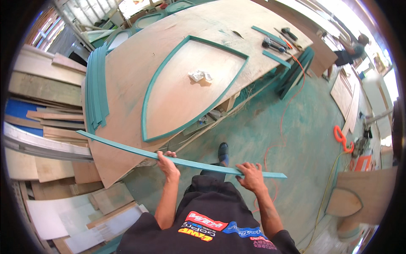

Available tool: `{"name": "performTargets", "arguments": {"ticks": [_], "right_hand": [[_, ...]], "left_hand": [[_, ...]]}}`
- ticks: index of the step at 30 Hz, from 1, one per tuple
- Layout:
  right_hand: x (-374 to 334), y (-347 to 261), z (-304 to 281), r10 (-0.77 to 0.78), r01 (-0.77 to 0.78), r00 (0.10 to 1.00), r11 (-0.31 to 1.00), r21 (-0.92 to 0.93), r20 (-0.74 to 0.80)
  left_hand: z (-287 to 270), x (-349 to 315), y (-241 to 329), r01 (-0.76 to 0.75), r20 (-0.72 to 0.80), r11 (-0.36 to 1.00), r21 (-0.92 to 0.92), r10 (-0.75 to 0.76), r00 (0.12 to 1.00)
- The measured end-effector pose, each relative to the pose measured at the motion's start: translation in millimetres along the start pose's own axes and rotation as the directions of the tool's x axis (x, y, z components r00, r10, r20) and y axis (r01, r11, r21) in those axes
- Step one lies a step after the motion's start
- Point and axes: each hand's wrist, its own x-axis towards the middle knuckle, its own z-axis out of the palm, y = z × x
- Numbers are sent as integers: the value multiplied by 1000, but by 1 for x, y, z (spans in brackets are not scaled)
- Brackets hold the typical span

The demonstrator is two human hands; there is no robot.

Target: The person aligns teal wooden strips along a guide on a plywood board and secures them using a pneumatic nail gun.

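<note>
A long, thin teal strip point(195, 164) spans the space in front of my body, its left end reaching over the table's near corner. My left hand point(168, 164) is closed round it left of its middle. Toward its right end, my right hand point(252, 175) grips the same strip. On the wooden table point(122, 84) beyond lies a pointed, curved teal frame point(153, 86), with a crumpled clear plastic piece point(200, 76) inside its outline. More teal strips point(96, 89) are stacked along the table's left edge.
Power tools point(275, 45) and short teal strips point(277, 59) lie at the table's far right. An orange air hose point(294, 99) runs down to the floor. Wooden boards point(46, 89) are piled at left. Another person point(353, 50) stands at far right, near leaning panels point(346, 95).
</note>
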Motion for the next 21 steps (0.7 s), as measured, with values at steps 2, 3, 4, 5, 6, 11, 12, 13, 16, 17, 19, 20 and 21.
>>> {"name": "performTargets", "arguments": {"ticks": [2, 3, 4, 5, 6, 11, 12, 13, 16, 17, 19, 20, 21], "right_hand": [[22, 13, -12, -13, 13, 999, 1000, -13, 32], [37, 27, -10, 20, -19, 996, 1000, -16, 89], [49, 40, -14, 55, -53, 987, 998, -18, 148], [56, 56, -23, 16, -16, 1000, 1000, 11, 10], [62, 69, -39, 5, -6, 1000, 1000, -9, -31], [99, 141, -111, -73, 71, 986, 997, -21, -147], [108, 148, -119, -82, 78, 990, 996, -43, -115], [123, 155, -126, -98, 93, 992, 994, -59, -80], [177, 148, -125, -213, 206, 967, 976, 62, 139], [197, 145, -124, -265, 242, 937, 962, 125, 226], [240, 150, -125, -424, 324, 792, 902, 287, 439], [265, 152, -127, -498, 345, 689, 864, 367, 526], [296, 148, -130, -505, 396, 724, 862, 317, 469]], "left_hand": [[29, -30, -25, 15, 9, 1000, 0, -15, 1000], [42, -41, -34, 18, 63, 999, 34, -20, 998], [57, -50, -42, 18, 115, 997, 71, -26, 993], [70, -54, -48, 15, 168, 994, 109, -34, 985], [78, -46, -50, -34, 255, 992, 120, 2, 967], [132, 11, -5, -11, 210, 982, -190, 52, 976], [152, 11, 15, -77, 100, 974, -211, 100, 990], [174, 5, 38, -74, 95, 954, -290, 106, 990], [157, 48, 66, -26, 117, 924, -380, 76, 990], [146, 56, 71, -61, 56, 926, -372, 88, 995], [130, 63, 71, -113, -63, 915, -386, 96, 993], [120, 61, 75, -150, -101, 906, -395, 120, 988], [109, 52, 82, -188, -142, 900, -392, 143, 980]]}}
